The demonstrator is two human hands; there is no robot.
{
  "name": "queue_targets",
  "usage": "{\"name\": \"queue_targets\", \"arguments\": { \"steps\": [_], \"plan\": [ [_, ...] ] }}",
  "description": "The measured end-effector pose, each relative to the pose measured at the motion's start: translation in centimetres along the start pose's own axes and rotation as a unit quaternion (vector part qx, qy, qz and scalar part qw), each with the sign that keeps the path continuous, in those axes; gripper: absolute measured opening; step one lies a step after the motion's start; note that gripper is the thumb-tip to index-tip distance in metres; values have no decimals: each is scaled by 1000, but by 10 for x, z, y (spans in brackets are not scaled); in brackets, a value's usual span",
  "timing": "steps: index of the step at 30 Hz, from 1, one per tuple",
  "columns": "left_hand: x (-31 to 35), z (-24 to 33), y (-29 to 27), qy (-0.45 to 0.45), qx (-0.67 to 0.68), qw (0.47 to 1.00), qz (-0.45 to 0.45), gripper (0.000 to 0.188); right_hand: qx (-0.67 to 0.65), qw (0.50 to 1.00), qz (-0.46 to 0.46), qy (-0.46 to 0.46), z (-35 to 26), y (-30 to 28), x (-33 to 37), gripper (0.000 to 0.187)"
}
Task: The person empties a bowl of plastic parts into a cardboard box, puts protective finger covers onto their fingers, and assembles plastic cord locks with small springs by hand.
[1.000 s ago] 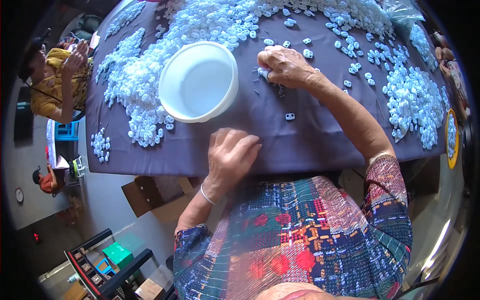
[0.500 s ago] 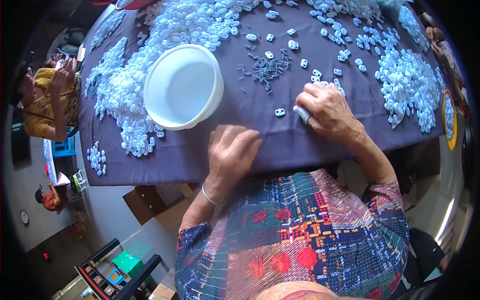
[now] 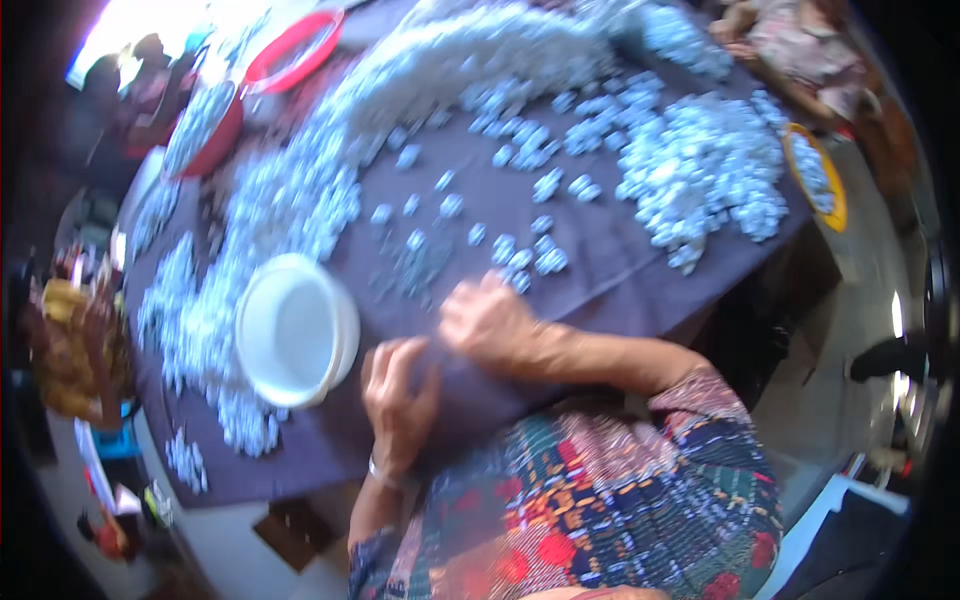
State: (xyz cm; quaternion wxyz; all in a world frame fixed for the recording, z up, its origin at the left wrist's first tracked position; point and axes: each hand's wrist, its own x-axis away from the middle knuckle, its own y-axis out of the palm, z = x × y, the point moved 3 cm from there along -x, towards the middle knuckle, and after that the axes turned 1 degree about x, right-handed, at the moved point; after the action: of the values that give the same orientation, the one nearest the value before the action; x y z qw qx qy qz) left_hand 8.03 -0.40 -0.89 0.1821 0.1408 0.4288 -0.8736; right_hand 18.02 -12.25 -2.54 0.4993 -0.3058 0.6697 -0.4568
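My left hand [image 3: 398, 400], with a pale bracelet at the wrist, is over the near part of the cloth, its fingers curled. My right hand [image 3: 490, 322] is just beyond it to the right, fingers drawn in toward the palm. The picture is blurred, and whatever either hand holds is hidden. Past my right hand lie several small white oval plastic pieces [image 3: 548, 257]; in the sharper earlier frame they show two holes each. A loose heap of small grey pins [image 3: 415, 268] is beyond the hands. To the left of my left hand stands a white plastic bowl [image 3: 298, 330].
Large heaps of white pieces [image 3: 290, 190] run along the left and far side, with another pile [image 3: 705, 175] at right. Red basins [image 3: 205, 140] stand far left, a yellow-rimmed tray [image 3: 812, 178] at right. Other people sit around the purple-grey tablecloth [image 3: 640, 290].
The view has turned, tilting the table. My right hand has come away from the white pieces toward my left hand. The lone piece between my hands no longer shows.
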Motion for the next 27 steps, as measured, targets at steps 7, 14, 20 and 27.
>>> {"name": "queue_targets", "arguments": {
  "steps": [7, 14, 20, 27],
  "plan": [
    [-4, 3, -5, -98, 104, 990, -4, 18, -23, 998, 55, -27, -5, 6, 0, 10],
    [-13, -18, 4, -347, 570, 744, -22, 12, -156, 941, 286, -89, 5, -23, -16, 16],
    [-22, -19, 12, -234, 622, 728, -169, 20, -179, 924, 328, -85, 6, -23, -9, 14],
    [-12, -31, 12, -350, 620, 695, -93, 28, -224, 920, 318, -52, 4, -24, -4, 13]
  ]
}}
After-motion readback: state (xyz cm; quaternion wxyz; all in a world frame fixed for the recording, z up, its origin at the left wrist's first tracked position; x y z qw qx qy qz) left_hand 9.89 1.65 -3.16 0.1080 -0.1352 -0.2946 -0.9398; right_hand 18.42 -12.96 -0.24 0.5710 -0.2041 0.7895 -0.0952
